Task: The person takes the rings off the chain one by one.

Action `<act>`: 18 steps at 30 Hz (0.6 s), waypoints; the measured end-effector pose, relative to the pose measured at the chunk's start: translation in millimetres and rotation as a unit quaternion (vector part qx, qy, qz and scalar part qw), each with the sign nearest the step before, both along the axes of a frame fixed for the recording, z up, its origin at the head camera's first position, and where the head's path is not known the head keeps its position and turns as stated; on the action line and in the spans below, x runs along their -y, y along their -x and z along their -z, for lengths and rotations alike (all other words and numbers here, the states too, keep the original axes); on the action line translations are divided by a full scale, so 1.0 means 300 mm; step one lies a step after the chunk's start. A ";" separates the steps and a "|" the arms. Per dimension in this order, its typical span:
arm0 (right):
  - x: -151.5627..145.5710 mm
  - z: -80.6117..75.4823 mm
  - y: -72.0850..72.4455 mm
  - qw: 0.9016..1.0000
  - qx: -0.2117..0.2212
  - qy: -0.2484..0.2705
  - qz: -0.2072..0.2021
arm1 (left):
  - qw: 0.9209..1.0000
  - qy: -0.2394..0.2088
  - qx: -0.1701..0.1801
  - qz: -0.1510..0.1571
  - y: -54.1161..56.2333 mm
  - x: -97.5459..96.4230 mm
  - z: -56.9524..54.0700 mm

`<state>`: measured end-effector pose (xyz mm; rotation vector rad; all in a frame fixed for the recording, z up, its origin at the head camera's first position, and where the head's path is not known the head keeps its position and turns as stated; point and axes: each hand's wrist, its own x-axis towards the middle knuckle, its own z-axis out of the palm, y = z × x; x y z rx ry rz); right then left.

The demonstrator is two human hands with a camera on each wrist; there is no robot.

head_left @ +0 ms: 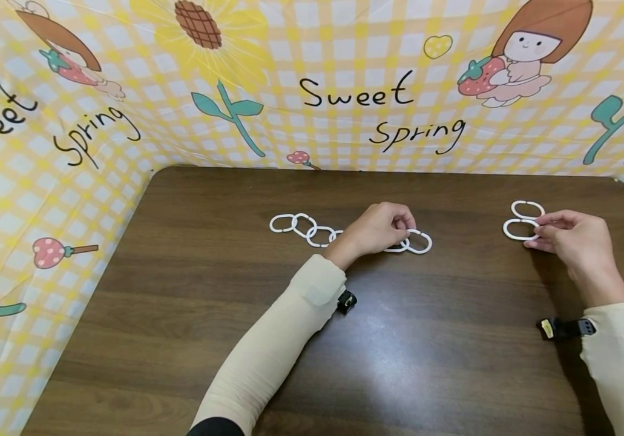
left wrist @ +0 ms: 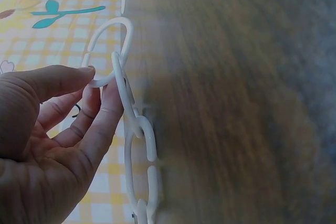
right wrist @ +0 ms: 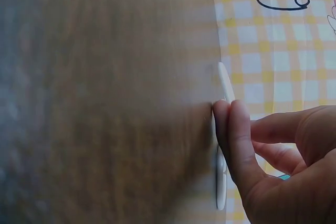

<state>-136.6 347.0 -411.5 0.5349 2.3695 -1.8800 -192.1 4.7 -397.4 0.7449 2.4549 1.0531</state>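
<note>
A chain of several white oval plastic links [head_left: 319, 237] runs along the far part of the table. My left hand [head_left: 374, 229] pinches the chain's right end link [left wrist: 126, 38] between thumb and fingers. From that link the rest of the chain [left wrist: 129, 166] trails back past the palm, and in the head view the hand covers part of it. Over at the right, my right hand [head_left: 584, 245] pinches a separate white link [head_left: 519, 230] by its right side. Another loose link [head_left: 527, 209] lies just behind it, beside the fingertips.
The brown wooden table [head_left: 181, 315] is bordered at the back and left by a yellow checked cloth [head_left: 317, 54] with printed figures and lettering. Small black cameras [head_left: 347, 301] sit at both wrists. The right arm casts a shadow on the table.
</note>
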 end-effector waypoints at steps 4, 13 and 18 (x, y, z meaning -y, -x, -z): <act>-0.002 0.002 0.009 0.999 0.010 -0.052 -0.004 | 1.000 -0.001 0.001 0.000 0.001 -0.003 0.005; 0.017 -0.001 0.027 0.991 0.022 -0.133 -0.006 | 1.000 -0.003 0.006 -0.001 0.001 -0.002 0.008; 0.026 -0.005 0.038 0.987 0.026 -0.160 -0.002 | 1.000 -0.005 0.007 0.002 0.000 -0.001 0.004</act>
